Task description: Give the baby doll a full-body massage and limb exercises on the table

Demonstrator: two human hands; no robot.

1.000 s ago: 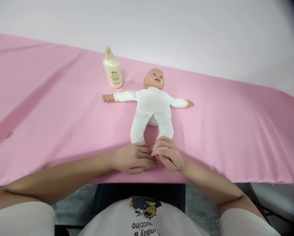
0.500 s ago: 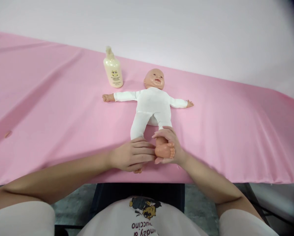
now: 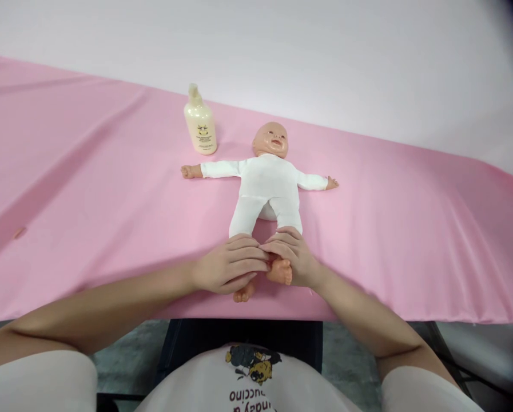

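A baby doll [image 3: 268, 180] with a white cloth body lies on its back, arms spread wide and feet towards me. My left hand [image 3: 230, 264] is curled over the doll's lower leg on the left, fingers together; one bare foot [image 3: 243, 292] pokes out beneath it. Wrapped over the other lower leg is my right hand [image 3: 294, 257], with the second foot [image 3: 280, 271] showing below its fingers. The fingertips of both hands meet or nearly meet between the legs. The thumb of my right hand is hidden.
A cream pump bottle [image 3: 201, 127] stands beyond the doll's arm on the left. Pink cloth [image 3: 389, 229] covers the table, its front edge close to my body. A small brownish piece [image 3: 20, 233] lies far left. Behind the table is a white surface [image 3: 325, 63].
My right hand has lowered the doll's foot towards the table and now lies over that leg rather than cupping the raised foot. My left hand has stayed nearly in place.
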